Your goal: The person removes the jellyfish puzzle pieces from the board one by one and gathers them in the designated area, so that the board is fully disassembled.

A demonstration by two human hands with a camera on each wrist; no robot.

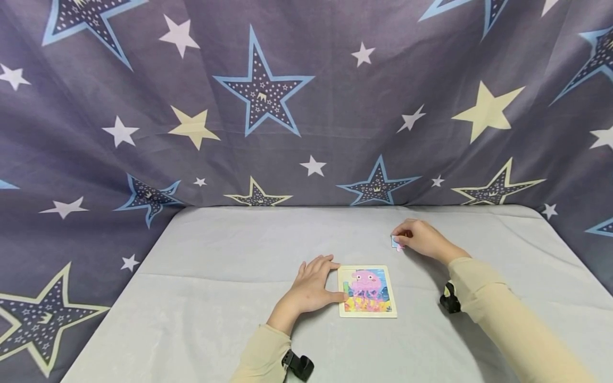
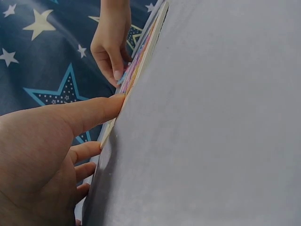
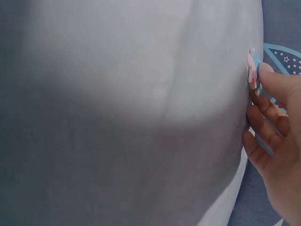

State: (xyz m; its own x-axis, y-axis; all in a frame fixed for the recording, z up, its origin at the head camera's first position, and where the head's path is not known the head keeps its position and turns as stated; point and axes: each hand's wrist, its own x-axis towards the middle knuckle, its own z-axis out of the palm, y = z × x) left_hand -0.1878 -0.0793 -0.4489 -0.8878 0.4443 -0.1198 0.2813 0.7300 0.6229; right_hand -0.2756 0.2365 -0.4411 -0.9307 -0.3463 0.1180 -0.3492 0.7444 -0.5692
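Observation:
A square jigsaw puzzle point(image 1: 366, 282) in a pale wooden frame, showing a pink jellyfish-like creature over yellow and blue sea shapes, lies on the cloth-covered table. My left hand point(image 1: 312, 287) is at its left side, fingers spread; the thumb rests on the left edge and the index finger touches near the top left corner. Beyond the puzzle, to the far right, my right hand point(image 1: 421, 239) pinches a puzzle piece point(image 1: 395, 243) between thumb and fingers. Blue and pink show on that piece point(image 3: 254, 70) in the right wrist view, close over the cloth.
Light grey cloth point(image 1: 206, 319) with soft creases covers the table. Behind it hangs a dark curtain point(image 1: 330, 106) printed with stars. A black strap device point(image 1: 299, 365) sits on the left wrist and another one point(image 1: 450, 299) on the right.

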